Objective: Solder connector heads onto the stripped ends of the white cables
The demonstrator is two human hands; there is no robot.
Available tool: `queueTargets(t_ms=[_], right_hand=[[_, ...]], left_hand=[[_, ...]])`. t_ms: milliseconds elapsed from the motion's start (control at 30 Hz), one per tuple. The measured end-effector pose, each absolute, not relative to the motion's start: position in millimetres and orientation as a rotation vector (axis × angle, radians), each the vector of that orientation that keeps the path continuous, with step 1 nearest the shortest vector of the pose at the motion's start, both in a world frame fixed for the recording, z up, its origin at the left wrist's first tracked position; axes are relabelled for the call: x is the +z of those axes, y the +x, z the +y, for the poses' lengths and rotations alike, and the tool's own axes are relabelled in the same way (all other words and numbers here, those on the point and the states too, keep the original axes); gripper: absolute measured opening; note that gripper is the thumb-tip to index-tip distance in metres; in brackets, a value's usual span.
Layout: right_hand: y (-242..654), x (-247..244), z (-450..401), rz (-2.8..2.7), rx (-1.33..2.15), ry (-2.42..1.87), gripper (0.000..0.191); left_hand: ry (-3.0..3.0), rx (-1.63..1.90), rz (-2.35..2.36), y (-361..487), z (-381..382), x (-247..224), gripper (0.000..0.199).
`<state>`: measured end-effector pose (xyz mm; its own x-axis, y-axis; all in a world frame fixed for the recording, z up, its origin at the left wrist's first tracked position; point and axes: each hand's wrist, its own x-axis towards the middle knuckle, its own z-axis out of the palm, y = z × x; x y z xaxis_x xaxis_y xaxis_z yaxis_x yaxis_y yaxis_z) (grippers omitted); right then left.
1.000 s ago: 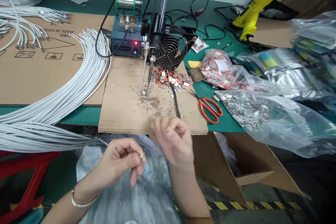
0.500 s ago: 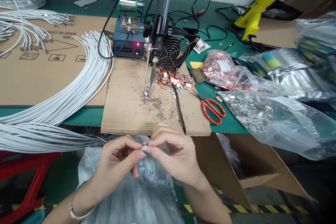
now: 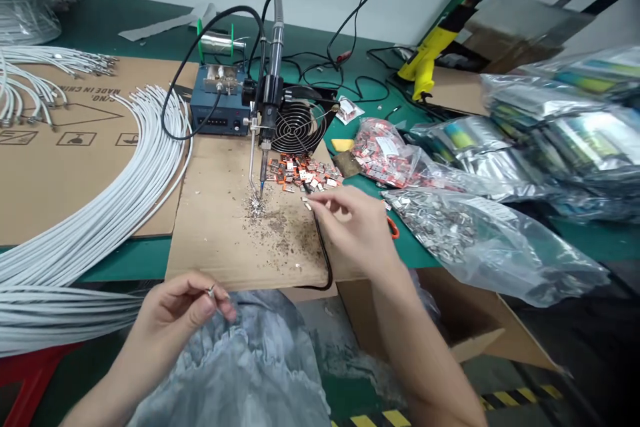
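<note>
Clock read from middle of cardboard sheet (image 3: pixel 215 240). Left hand (image 3: pixel 177 313) out past near edge at 7 o'clock, thumb and fingers pinching cable end (image 3: pixel 211 292). Right hand (image 3: pixel 356 223) at 3, thumb and forefinger gripping small metal piece (image 3: pixel 307 203), just below connector pile (image 3: pixel 305 173) at 1. Soldering iron (image 3: pixel 271 100) clamped upright at 12, tip down near solder crumbs (image 3: pixel 257 205). Blue station (image 3: pixel 219 113) at 11, white cable bundle (image 3: pixel 145 173) at 10. Orange scissors handle (image 3: pixel 395 228) mostly hidden behind right hand. Clear bag (image 3: pixel 440 223) farther out at 3.
</note>
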<state>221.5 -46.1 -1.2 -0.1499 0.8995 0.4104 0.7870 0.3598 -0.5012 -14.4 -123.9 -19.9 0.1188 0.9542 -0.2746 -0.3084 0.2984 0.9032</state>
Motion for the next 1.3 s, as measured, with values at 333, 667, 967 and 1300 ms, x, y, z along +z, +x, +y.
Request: queueTargets(t_ms=[333,667,967,1300], right_hand=[[220.9,-7.3,22.2,-2.538,0.081,-1.514,0.015],[216.7,3.5,15.3,-2.671,-0.138,-1.498,0.016],[203.1,-11.2,4.1,-1.732,1.493,-1.281,0.016],[193.7,-14.0,4.0,-1.153,1.841,-1.239,0.029]], left_hand=[[0.572,0.715,1.024,-39.3,-77.9,-2.9,0.027],[1.039,0.253,1.133,-11.8,1.6,10.2,0.015],[1.118,0.294,1.131,1.8,24.3,9.8,0.003],[1.081,0.329,1.066,1.7,21.8,8.2,0.005]])
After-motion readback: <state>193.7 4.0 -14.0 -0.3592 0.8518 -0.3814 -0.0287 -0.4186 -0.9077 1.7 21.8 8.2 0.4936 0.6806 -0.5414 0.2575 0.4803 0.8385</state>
